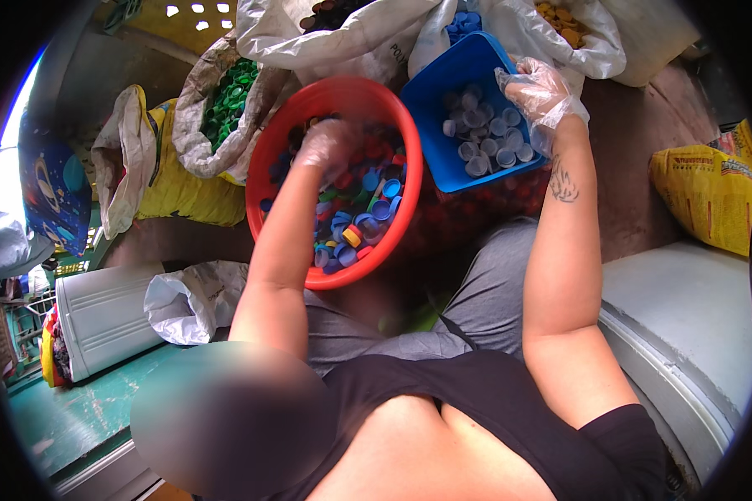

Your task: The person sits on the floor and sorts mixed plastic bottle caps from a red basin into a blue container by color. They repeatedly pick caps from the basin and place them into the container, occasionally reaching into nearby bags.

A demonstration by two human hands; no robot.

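A clear plastic glove covers my left hand [328, 147], which reaches down into a round red plastic tub [412, 141]. Blur and the hand itself hide the fingertips, so I cannot tell if they hold anything. Mixed plastic bottle caps [357, 228], mostly blue with red, green and yellow ones, lie in the tub. My right hand [542, 97], also in a clear glove, grips the right rim of a blue plastic bin [427, 125]. Several translucent whitish caps [489, 138] rest inside that tilted bin. Red caps [489, 203] show dimly beneath it.
Beyond the tub stand open sacks of green caps [229, 100], dark brown caps [332, 14], blue caps [464, 25] and orange-yellow caps [561, 25]. A yellow sack [708, 178] is at right, above a grey surface [683, 300]. At left are a white container [109, 319] and a white sack [185, 307].
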